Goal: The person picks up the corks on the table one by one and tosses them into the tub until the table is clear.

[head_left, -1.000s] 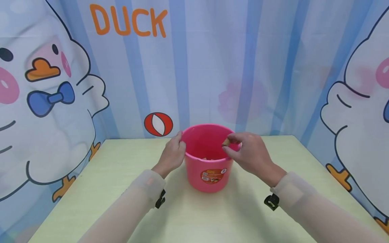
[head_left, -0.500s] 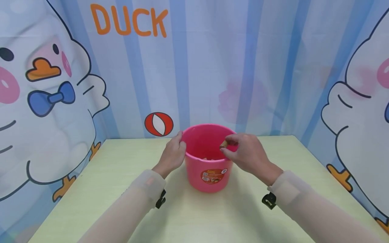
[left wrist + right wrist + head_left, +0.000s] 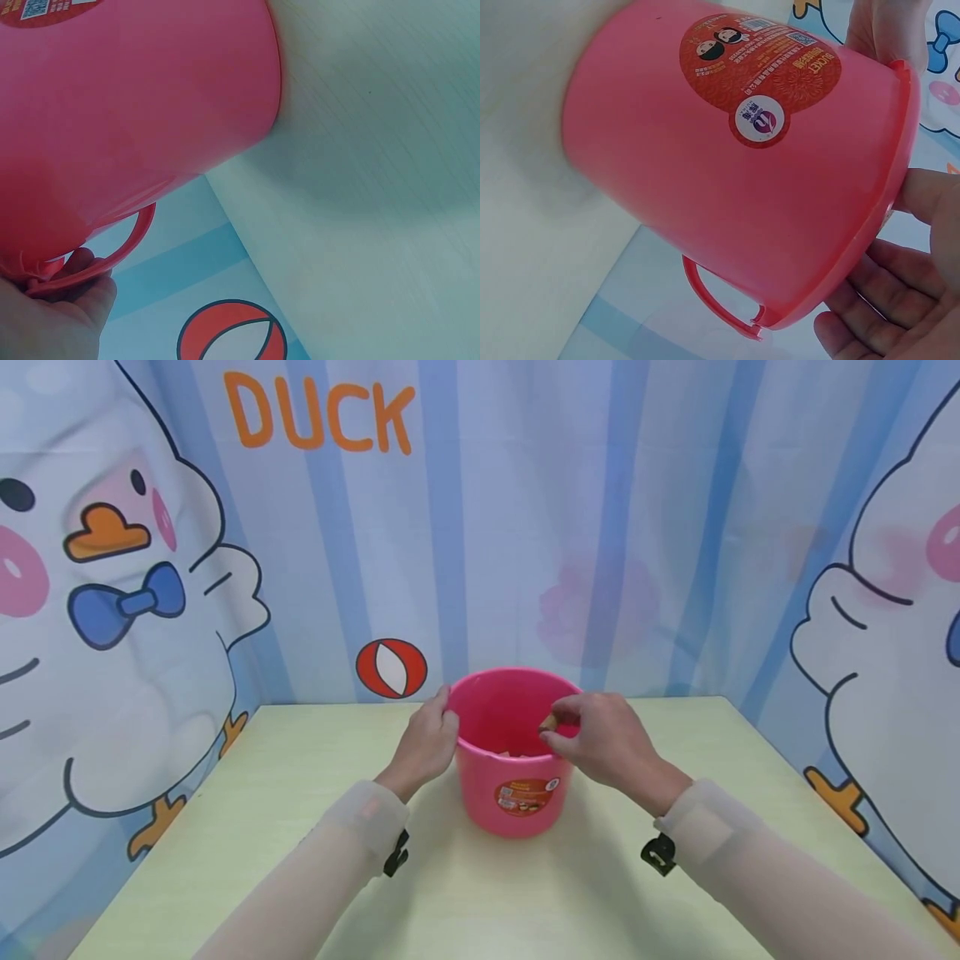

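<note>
A pink plastic bucket with a red oval label stands upright on the table. My left hand grips its left side at the rim, fingers at the handle in the left wrist view. Between right thumb and fingertips, my right hand pinches a small tan, wood-coloured piece just inside the right part of the rim. Only a sliver of that piece shows in the right wrist view, behind the rim. Low inside the bucket, a few pale tan bits peek over the front rim; the other contents are hidden.
The pale table extends around the bucket. A striped blue curtain with printed ducks and a red-and-white ball rises behind it. The bucket's other handle hangs on its right side.
My right hand has shifted slightly left and down, bringing the small tan piece further over the bucket's opening. My left hand and the bucket have stayed in place.
</note>
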{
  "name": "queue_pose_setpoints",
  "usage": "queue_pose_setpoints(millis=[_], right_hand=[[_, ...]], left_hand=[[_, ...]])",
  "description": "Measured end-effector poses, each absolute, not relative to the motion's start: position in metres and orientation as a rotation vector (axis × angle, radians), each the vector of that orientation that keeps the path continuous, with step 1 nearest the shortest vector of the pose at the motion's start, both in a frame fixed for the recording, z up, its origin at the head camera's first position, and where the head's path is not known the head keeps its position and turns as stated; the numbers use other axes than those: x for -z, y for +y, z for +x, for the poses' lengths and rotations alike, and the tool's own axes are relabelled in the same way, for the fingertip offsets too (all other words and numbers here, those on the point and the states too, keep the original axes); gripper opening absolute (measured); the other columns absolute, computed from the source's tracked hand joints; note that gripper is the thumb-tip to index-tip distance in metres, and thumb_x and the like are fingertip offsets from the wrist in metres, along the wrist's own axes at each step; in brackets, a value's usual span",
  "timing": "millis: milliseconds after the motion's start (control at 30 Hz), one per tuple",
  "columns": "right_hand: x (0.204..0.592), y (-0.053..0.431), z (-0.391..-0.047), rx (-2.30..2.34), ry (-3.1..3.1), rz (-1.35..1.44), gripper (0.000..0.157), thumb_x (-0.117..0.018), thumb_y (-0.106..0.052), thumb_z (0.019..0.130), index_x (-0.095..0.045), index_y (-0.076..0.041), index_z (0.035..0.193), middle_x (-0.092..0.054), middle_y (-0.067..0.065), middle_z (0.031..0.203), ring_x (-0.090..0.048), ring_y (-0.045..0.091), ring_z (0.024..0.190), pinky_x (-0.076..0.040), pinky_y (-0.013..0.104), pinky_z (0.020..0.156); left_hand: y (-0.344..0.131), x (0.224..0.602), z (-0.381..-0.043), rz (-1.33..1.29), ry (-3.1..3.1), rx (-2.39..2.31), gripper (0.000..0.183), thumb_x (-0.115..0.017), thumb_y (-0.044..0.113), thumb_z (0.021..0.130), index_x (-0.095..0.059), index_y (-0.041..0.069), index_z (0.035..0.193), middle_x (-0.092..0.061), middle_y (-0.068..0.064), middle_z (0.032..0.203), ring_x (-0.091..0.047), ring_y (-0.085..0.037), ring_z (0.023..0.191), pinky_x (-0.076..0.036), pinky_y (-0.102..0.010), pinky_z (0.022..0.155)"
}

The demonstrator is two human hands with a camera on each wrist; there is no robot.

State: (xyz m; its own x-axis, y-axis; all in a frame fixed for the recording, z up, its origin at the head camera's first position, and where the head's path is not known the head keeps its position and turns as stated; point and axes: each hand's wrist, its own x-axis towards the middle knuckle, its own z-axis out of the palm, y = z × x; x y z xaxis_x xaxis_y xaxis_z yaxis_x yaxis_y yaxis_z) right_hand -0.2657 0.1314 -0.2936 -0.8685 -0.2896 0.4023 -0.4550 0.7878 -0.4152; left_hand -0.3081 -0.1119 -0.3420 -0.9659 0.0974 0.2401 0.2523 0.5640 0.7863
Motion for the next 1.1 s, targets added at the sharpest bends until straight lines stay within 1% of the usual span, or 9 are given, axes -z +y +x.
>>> queue_pose_setpoints(millis=[200, 267, 367, 433, 500, 633, 733, 967, 1100], right_hand=[[0.2925, 0.1326, -0.2654, -0.742, -2.678, 0.563, 0.013, -0.082, -0.019, 0.086, -0.077, -0.012, 0.095, -0.072, -0.002, 0.085, -0.065, 0.019, 0.08, -0.06, 0.031, 0.067], [0.2923, 0.1332, -0.2652, -0.751, -2.691, 0.555, 0.015, -0.082, -0.019, 0.086, -0.077, -0.01, 0.098, -0.073, -0.001, 0.086, -0.066, 0.019, 0.079, -0.06, 0.032, 0.067], [0.2926, 0.1333, -0.2641, -0.755, -2.716, 0.512, 0.032, -0.083, -0.021, 0.086, -0.076, -0.005, 0.113, -0.075, 0.006, 0.096, -0.069, 0.023, 0.085, -0.062, 0.034, 0.071], [0.2933, 0.1335, -0.2636, -0.75, -2.723, 0.485, 0.045, -0.083, -0.023, 0.086, -0.072, -0.001, 0.124, -0.075, 0.01, 0.104, -0.071, 0.026, 0.091, -0.063, 0.038, 0.075], [0.2943, 0.1336, -0.2631, -0.742, -2.722, 0.47, 0.053, -0.083, -0.025, 0.086, -0.069, 0.0, 0.13, -0.074, 0.013, 0.111, -0.071, 0.029, 0.096, -0.063, 0.04, 0.077], [0.296, 0.1338, -0.2623, -0.729, -2.687, 0.478, 0.055, -0.084, -0.026, 0.085, -0.068, 0.001, 0.13, -0.075, 0.014, 0.11, -0.072, 0.03, 0.094, -0.063, 0.041, 0.077], [0.2974, 0.1346, -0.2618, -0.716, -2.655, 0.48, 0.055, -0.084, -0.027, 0.085, -0.069, 0.001, 0.129, -0.075, 0.014, 0.109, -0.072, 0.03, 0.092, -0.063, 0.041, 0.075], [0.2986, 0.1362, -0.2622, -0.706, -2.596, 0.481, 0.047, -0.081, -0.026, 0.088, -0.071, 0.0, 0.126, -0.075, 0.015, 0.106, -0.072, 0.031, 0.089, -0.063, 0.04, 0.072], [0.3, 0.138, -0.2626, -0.677, -2.564, 0.477, 0.044, -0.08, -0.025, 0.089, -0.072, -0.001, 0.125, -0.075, 0.014, 0.103, -0.07, 0.028, 0.083, -0.062, 0.037, 0.066]], left_hand=[[-0.1112, 0.3419, -0.3092, -0.317, -2.617, 1.363, 0.061, -0.035, 0.023, 0.108, -0.016, 0.009, 0.165, -0.026, -0.005, 0.168, -0.029, -0.029, 0.151, -0.042, -0.046, 0.113], [-0.1113, 0.342, -0.309, -0.319, -2.616, 1.367, 0.061, -0.035, 0.023, 0.108, -0.015, 0.008, 0.165, -0.025, -0.005, 0.168, -0.029, -0.029, 0.152, -0.042, -0.046, 0.113], [-0.1114, 0.3419, -0.3084, -0.307, -2.622, 1.372, 0.062, -0.035, 0.024, 0.108, -0.015, 0.01, 0.165, -0.025, -0.004, 0.168, -0.029, -0.029, 0.152, -0.043, -0.045, 0.112], [-0.1118, 0.3417, -0.308, -0.297, -2.625, 1.37, 0.062, -0.036, 0.024, 0.108, -0.015, 0.01, 0.165, -0.025, -0.003, 0.169, -0.029, -0.029, 0.152, -0.044, -0.044, 0.112], [-0.1124, 0.3416, -0.3082, -0.292, -2.627, 1.362, 0.061, -0.036, 0.024, 0.108, -0.016, 0.01, 0.165, -0.025, -0.003, 0.169, -0.029, -0.029, 0.152, -0.043, -0.045, 0.112], [-0.1137, 0.3417, -0.3093, -0.297, -2.627, 1.338, 0.061, -0.035, 0.023, 0.108, -0.018, 0.007, 0.164, -0.025, -0.006, 0.169, -0.027, -0.031, 0.153, -0.041, -0.048, 0.114], [-0.114, 0.3417, -0.3092, -0.295, -2.63, 1.33, 0.061, -0.035, 0.024, 0.108, -0.019, 0.007, 0.164, -0.026, -0.006, 0.168, -0.027, -0.031, 0.152, -0.04, -0.048, 0.114], [-0.1143, 0.341, -0.3076, -0.292, -2.625, 1.335, 0.061, -0.035, 0.024, 0.108, -0.018, 0.008, 0.164, -0.026, -0.004, 0.168, -0.027, -0.03, 0.153, -0.04, -0.046, 0.115], [-0.1141, 0.3407, -0.308, -0.292, -2.626, 1.339, 0.061, -0.035, 0.025, 0.108, -0.018, 0.009, 0.164, -0.026, -0.005, 0.168, -0.029, -0.03, 0.152, -0.041, -0.046, 0.114]])
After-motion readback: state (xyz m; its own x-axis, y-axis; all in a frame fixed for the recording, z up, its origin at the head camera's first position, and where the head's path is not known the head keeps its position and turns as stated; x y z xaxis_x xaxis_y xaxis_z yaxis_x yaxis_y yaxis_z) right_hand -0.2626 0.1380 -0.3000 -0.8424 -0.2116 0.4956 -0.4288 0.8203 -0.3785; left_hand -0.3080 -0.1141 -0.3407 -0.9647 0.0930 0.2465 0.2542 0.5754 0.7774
